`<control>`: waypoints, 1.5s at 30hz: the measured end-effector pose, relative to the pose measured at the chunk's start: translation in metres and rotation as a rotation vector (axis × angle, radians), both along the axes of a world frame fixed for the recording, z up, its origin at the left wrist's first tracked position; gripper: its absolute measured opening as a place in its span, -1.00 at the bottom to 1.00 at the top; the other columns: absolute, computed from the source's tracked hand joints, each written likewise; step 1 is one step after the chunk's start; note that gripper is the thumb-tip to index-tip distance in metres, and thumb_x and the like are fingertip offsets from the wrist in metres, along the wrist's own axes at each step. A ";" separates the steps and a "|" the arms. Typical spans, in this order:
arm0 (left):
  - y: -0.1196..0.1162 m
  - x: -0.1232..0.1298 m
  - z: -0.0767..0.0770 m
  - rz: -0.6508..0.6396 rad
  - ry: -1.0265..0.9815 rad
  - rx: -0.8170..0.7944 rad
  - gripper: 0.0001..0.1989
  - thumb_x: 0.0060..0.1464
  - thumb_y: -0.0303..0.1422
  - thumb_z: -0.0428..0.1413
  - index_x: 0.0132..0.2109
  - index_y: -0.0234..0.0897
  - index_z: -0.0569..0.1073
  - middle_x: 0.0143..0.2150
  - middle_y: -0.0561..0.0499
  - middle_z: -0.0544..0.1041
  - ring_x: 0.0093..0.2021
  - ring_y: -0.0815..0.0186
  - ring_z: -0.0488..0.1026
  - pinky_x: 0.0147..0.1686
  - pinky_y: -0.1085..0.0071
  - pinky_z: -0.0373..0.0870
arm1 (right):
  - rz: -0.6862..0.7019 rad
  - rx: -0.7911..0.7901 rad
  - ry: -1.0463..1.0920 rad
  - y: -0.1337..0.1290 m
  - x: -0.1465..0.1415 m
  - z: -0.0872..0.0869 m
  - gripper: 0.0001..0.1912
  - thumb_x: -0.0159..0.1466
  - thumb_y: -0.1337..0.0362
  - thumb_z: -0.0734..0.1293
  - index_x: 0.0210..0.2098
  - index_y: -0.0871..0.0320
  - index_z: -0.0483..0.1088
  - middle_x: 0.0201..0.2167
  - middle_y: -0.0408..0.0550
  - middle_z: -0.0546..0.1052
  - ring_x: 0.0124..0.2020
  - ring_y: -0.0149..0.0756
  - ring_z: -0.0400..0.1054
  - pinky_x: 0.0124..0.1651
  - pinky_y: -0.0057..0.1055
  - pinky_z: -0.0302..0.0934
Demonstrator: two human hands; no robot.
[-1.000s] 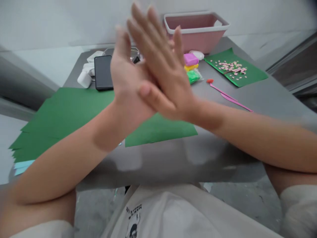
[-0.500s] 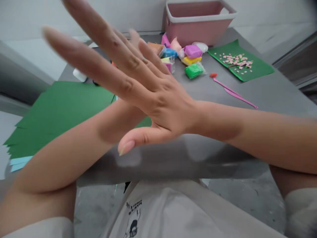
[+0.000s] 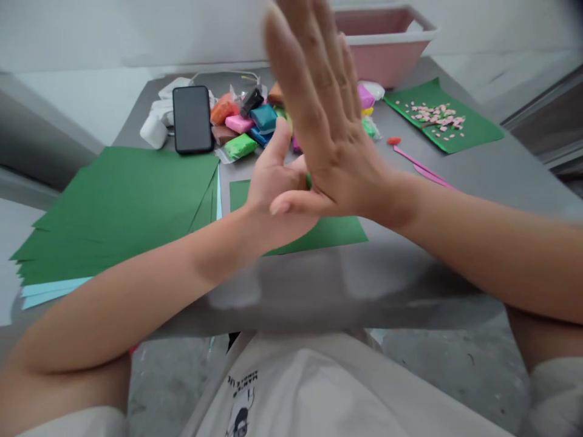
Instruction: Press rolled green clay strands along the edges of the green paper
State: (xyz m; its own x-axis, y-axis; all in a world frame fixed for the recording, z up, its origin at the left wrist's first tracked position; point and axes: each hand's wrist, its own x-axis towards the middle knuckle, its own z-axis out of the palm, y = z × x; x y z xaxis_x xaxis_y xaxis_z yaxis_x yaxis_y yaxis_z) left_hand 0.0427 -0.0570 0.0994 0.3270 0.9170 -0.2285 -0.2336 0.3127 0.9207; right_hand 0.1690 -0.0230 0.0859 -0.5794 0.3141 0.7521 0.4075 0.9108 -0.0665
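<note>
Green bit (image 3: 308, 181) btwn palms, near base of R hand's (image 3: 341, 152) straight, close-set fingers; L hand (image 3: 277, 194) thumb out, other fingers hidden, can't tell. Phone (image 3: 192, 119) on counter (image 3: 492, 194), left of L fingers.

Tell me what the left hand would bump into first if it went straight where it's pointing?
Probably the right hand. The left hand points forward and a bit right, and the right hand stands across that way. A small green bit shows between them, but how deep the gap is isn't clear.
</note>
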 end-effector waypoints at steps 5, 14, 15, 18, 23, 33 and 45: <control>-0.003 -0.028 -0.007 -0.138 0.013 -0.131 -0.67 0.52 -0.10 0.22 0.06 -0.21 0.75 0.05 -0.19 0.80 0.19 -0.11 0.77 0.01 0.13 0.80 | -0.050 -0.136 -0.072 0.024 0.038 -0.048 0.03 0.24 -0.68 0.46 0.42 -0.18 0.55 0.71 0.04 0.35 0.84 0.34 -0.11 0.84 0.40 -0.26; 0.006 -0.049 -0.032 -0.077 -0.059 -0.081 -0.83 0.29 -0.59 0.44 -0.05 -0.28 0.73 -0.02 -0.08 0.79 0.08 0.23 0.76 0.27 0.22 0.66 | -0.072 0.108 0.135 0.029 0.065 -0.064 0.24 0.25 -0.55 0.56 0.73 -0.26 0.19 0.72 0.16 0.31 0.77 0.35 0.13 0.80 0.34 -0.05; 0.005 -0.048 -0.035 -0.038 -0.077 -0.074 -0.84 0.27 -0.55 0.48 -0.07 -0.28 0.72 -0.03 -0.05 0.78 0.06 0.25 0.75 0.27 0.23 0.66 | -0.058 0.115 0.123 0.029 0.069 -0.063 0.13 0.28 -0.51 0.57 0.68 -0.28 0.28 0.68 0.13 0.39 0.73 0.34 0.21 0.78 0.33 0.03; 0.004 -0.048 -0.044 0.038 -0.109 -0.040 -0.67 0.13 -0.38 0.64 -0.06 -0.25 0.70 -0.04 0.01 0.75 0.07 0.26 0.73 0.30 0.22 0.64 | 0.014 0.074 0.067 0.024 0.078 -0.060 -0.32 0.40 -0.28 0.60 0.42 -0.29 0.58 0.45 0.03 0.65 0.57 0.27 0.45 0.66 0.32 0.28; -0.001 -0.046 -0.053 -0.034 -0.107 -0.001 -0.46 -0.05 -0.29 0.73 -0.01 -0.22 0.68 -0.01 0.00 0.74 0.15 0.13 0.74 0.29 0.16 0.66 | 0.019 -0.087 0.050 0.008 0.071 -0.054 -0.79 0.52 -0.09 0.55 0.04 -0.23 0.71 0.07 -0.07 0.78 0.25 0.06 0.69 0.39 0.18 0.58; -0.008 -0.046 -0.047 -0.024 -0.052 0.069 -0.63 0.15 -0.18 0.65 -0.04 -0.19 0.71 0.00 0.02 0.75 0.16 0.20 0.73 0.26 0.30 0.63 | 0.062 -0.184 0.048 0.010 0.073 -0.055 -0.81 0.53 -0.06 0.52 0.03 -0.20 0.73 -0.03 -0.09 0.75 0.09 -0.04 0.69 0.24 0.04 0.65; -0.009 -0.045 -0.046 0.037 -0.026 0.057 -0.49 -0.05 -0.25 0.72 -0.08 -0.21 0.64 -0.11 0.07 0.71 0.01 0.25 0.71 0.15 0.29 0.66 | 0.051 -0.194 0.117 0.008 0.073 -0.056 -0.83 0.59 -0.01 0.48 0.01 -0.17 0.74 -0.06 -0.05 0.74 0.04 -0.06 0.71 0.21 0.00 0.68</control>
